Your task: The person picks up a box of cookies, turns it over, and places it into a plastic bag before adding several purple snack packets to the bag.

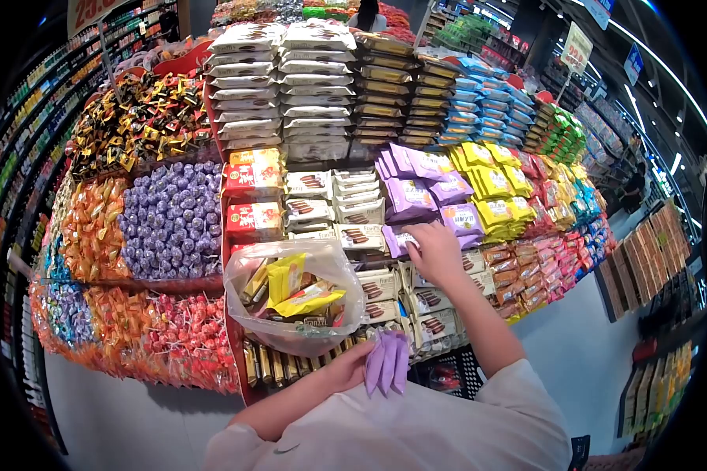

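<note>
Close to my body, my left hand is closed around a few purple snack packets, which stand side by side. My right hand reaches to the display with fingers bent onto a single purple packet. That packet lies over the white Franzzi packets, just below the stacked purple packets. Between my arms and the display, an open clear plastic bag holds yellow packets and dark Franzzi packets. My right fingertips are partly hidden.
White packets and dark packets rise in tall stacks behind. Purple-wrapped lollipops and orange-wrapped sweets fill bins on the left. Yellow packets sit right of the purple ones. Wooden crates stand across the aisle.
</note>
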A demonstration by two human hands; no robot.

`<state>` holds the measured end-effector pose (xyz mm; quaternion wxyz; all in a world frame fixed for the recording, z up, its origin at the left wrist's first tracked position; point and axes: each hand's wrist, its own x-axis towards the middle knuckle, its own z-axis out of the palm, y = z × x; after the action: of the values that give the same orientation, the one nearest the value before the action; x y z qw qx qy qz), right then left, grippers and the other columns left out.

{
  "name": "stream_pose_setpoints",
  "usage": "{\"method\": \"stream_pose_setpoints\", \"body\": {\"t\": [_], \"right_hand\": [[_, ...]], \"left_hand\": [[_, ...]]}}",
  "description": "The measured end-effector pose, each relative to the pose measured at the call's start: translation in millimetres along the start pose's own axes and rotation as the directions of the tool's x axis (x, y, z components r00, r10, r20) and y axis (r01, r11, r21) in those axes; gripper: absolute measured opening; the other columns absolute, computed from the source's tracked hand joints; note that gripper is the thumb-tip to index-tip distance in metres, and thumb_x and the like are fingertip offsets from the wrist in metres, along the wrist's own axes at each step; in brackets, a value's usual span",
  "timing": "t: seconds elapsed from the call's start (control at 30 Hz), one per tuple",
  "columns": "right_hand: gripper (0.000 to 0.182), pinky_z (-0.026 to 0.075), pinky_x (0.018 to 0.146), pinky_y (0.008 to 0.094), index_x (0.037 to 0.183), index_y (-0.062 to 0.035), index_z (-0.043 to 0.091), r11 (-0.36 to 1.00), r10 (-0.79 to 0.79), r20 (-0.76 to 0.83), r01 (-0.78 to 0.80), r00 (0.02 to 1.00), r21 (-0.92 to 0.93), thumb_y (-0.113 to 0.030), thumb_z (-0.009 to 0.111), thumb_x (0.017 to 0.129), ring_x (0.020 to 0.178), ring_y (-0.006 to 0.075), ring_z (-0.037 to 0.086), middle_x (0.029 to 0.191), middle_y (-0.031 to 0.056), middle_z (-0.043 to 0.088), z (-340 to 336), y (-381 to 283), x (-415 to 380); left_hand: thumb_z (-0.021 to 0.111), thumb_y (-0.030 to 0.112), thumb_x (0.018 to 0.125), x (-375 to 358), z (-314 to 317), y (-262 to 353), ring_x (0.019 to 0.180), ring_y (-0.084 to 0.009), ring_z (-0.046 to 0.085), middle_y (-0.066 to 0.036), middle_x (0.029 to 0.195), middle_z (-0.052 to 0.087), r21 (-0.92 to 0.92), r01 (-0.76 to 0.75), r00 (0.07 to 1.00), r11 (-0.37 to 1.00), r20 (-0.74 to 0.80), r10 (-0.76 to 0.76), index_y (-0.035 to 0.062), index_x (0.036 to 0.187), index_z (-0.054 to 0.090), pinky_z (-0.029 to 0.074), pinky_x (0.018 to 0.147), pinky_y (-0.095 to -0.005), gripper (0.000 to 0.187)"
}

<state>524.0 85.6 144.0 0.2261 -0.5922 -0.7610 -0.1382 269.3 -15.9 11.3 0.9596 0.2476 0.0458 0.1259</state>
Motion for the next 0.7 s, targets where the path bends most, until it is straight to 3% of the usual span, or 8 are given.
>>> {"method": "stream_pose_setpoints", "body": {"t": [0.07, 0.13, 0.2, 0.23, 0.33, 0.43, 0.6, 0.7], "right_hand": [[0.021, 0.052, 0.084, 0.042, 0.109, -0.0085, 0.075, 0.982, 0.096, -0.002, -0.094, 0.995, 0.161, -0.018, 0.072, 0.09, 0.092, 0.026, 0.069, 0.093, 0.007, 0.074, -25.5, -20.2, -16.3], [0.026, 0.054, 0.08, 0.0412, 0.115, -0.0083, 0.075, 0.93, 0.189, 0.016, -0.184, 0.982, 0.317, -0.021, 0.073, 0.092, 0.087, 0.0255, 0.07, 0.092, 0.0072, 0.075, -55.7, -43.5, -34.8], [0.031, 0.056, 0.071, 0.0395, 0.121, -0.01, 0.074, 0.758, 0.343, 0.366, -0.485, 0.865, 0.436, -0.025, 0.074, 0.094, 0.074, 0.0245, 0.071, 0.087, 0.007, 0.074, -79.8, -65.6, -55.6], [0.043, 0.055, 0.067, 0.0379, 0.128, -0.0113, 0.071, 0.777, 0.278, 0.387, -0.443, 0.879, 0.447, -0.036, 0.075, 0.093, 0.071, 0.0234, 0.071, 0.085, 0.0068, 0.073, -77.7, -66.0, -69.9], [0.068, 0.056, 0.072, 0.0371, 0.139, -0.01, 0.063, 0.821, 0.205, 0.64, -0.486, 0.741, 0.3, -0.048, 0.08, 0.085, 0.078, 0.027, 0.072, 0.098, 0.0119, 0.076, -95.8, -86.4, -82.5], [0.076, 0.057, 0.076, 0.0383, 0.142, -0.0108, 0.062, 0.862, 0.155, 0.568, -0.391, 0.809, 0.322, -0.052, 0.082, 0.082, 0.084, 0.0301, 0.073, 0.104, 0.0134, 0.077, -86.6, -86.6, -98.3], [0.051, 0.057, 0.078, 0.0398, 0.13, -0.0107, 0.068, 0.716, 0.174, 0.616, -0.529, 0.768, 0.457, -0.04, 0.078, 0.089, 0.09, 0.0326, 0.074, 0.1, 0.016, 0.075, -86.3, -73.2, -99.2], [0.033, 0.056, 0.073, 0.0321, 0.12, -0.0029, 0.073, 0.737, 0.298, 0.387, -0.468, 0.873, 0.488, -0.015, 0.078, 0.09, 0.082, 0.0193, 0.072, 0.096, 0.0123, 0.076, -88.8, -69.9, -91.8]], "left_hand": [[0.052, 0.056, 0.104, 2.5, -2.0, -4.1, 0.138, -0.0402, 0.054, -0.019, 0.149, 0.054, -0.107, -0.109, 0.987, 0.988, -0.13, 0.095, 0.0047, 0.166, 0.022, 0.037, 0.122, -0.0512, 0.085], [0.052, 0.052, 0.105, 6.8, 3.8, -1.7, 0.141, -0.0354, 0.053, -0.018, 0.151, 0.052, -0.154, -0.213, 0.973, 0.965, -0.122, 0.195, 0.0032, 0.161, 0.029, 0.037, 0.123, -0.0492, 0.078], [0.052, 0.049, 0.106, 9.0, 17.5, 7.3, 0.144, -0.0311, 0.05, -0.018, 0.154, 0.051, -0.214, -0.324, 0.946, 0.921, -0.086, 0.313, 0.0017, 0.156, 0.035, 0.036, 0.125, -0.0484, 0.071], [0.053, 0.051, 0.105, 10.8, 15.6, 4.8, 0.144, -0.033, 0.05, -0.017, 0.154, 0.05, -0.184, -0.346, 0.933, 0.92, -0.171, 0.317, 0.0036, 0.157, 0.035, 0.038, 0.123, -0.0511, 0.072], [0.053, 0.053, 0.104, 10.9, 20.0, 0.4, 0.143, -0.0346, 0.05, -0.016, 0.155, 0.05, -0.194, -0.363, 0.926, 0.911, -0.188, 0.329, 0.0069, 0.158, 0.035, 0.04, 0.12, -0.055, 0.073], [0.049, 0.056, 0.104, 11.7, 20.6, -5.0, 0.14, -0.0361, 0.053, -0.017, 0.155, 0.05, -0.143, -0.388, 0.905, 0.911, -0.248, 0.346, 0.0086, 0.157, 0.039, 0.045, 0.114, -0.058, 0.072], [0.05, 0.055, 0.103, 7.7, 21.9, -5.2, 0.141, -0.0361, 0.052, -0.016, 0.155, 0.051, -0.215, -0.385, 0.911, 0.897, -0.242, 0.333, 0.0094, 0.156, 0.041, 0.046, 0.113, -0.0581, 0.07], [0.049, 0.054, 0.104, 9.0, 14.5, -5.2, 0.136, -0.0352, 0.056, -0.015, 0.15, 0.056, -0.174, -0.401, 0.902, 0.899, -0.245, 0.355, 0.0086, 0.155, 0.042, 0.048, 0.111, -0.0538, 0.069]]}}
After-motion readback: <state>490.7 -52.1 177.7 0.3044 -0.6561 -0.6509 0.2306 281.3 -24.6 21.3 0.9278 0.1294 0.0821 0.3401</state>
